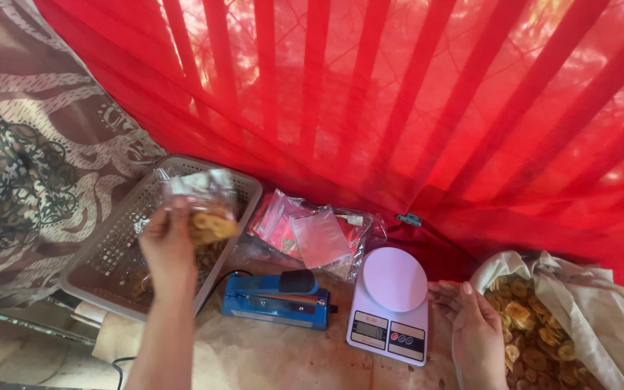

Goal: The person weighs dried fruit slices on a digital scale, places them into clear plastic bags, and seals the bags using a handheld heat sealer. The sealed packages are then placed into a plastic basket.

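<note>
At ten o'clock our left hand (pixel 167 242) pinches a filled chip bag (pixel 207 209) above the basket (pixel 247 189); at four, our right hand (pixel 471 328), fingers loosely apart, rests beside the scale (pixel 393 303).

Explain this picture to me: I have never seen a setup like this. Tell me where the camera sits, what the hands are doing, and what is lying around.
There is no machine here: a person works with two bare hands, and the single camera sits on their head, looking down. The left hand holds up a small clear bag of yellow chips over a grey perforated basket. The right hand is open and holds nothing; it rests between a white kitchen scale and a cloth sack full of the same chips. Between the hands lies a blue heat sealer with a black cord. Behind it is a pile of empty clear bags. A red cloth hangs behind it all, and a patterned brown one on the left.
</note>
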